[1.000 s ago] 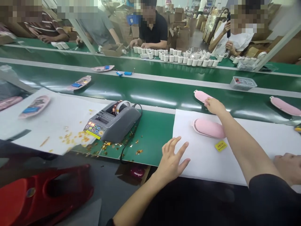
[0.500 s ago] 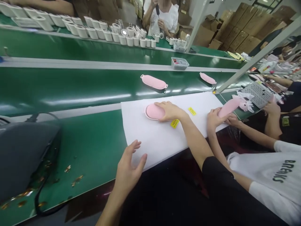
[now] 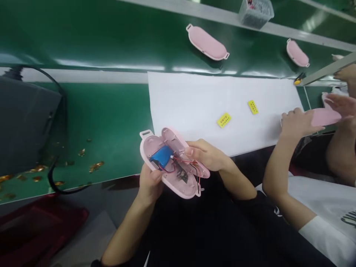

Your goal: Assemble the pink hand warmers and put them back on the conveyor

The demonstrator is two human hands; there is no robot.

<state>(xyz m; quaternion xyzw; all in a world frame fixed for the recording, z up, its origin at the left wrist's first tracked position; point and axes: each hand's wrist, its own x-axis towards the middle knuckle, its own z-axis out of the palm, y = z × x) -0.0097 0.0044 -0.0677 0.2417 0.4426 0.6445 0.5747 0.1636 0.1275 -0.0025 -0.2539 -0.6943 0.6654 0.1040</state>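
A pink oval casing is spread apart in my two hands, above the front edge of the bench. My left hand point(image 3: 150, 181) grips its lower shell point(image 3: 148, 146), which holds a blue battery pack point(image 3: 162, 155) and a dark circuit board point(image 3: 182, 174). The upper shell point(image 3: 174, 139) is tilted up and held by my right hand point(image 3: 207, 154), thumb on its inner side. Thin red and black wires point(image 3: 196, 167) run between the two shells. Beyond my hands, two yellow labels point(image 3: 224, 120) lie on a white sheet point(image 3: 183, 100).
Two closed pink casings point(image 3: 208, 42) lie on the green belt point(image 3: 111, 40) behind the sheet. A clear tub point(image 3: 256, 15) of small parts stands farther back. At left are a dark grey machine point(image 3: 25, 122) and brass-coloured bits point(image 3: 96, 167). A co-worker's hand point(image 3: 299, 122) holds another pink piece at right.
The pink casing has come off the white sheet toward me and its shells are now parted, showing the inside. My left hand has closed on it too. The view has tilted down.
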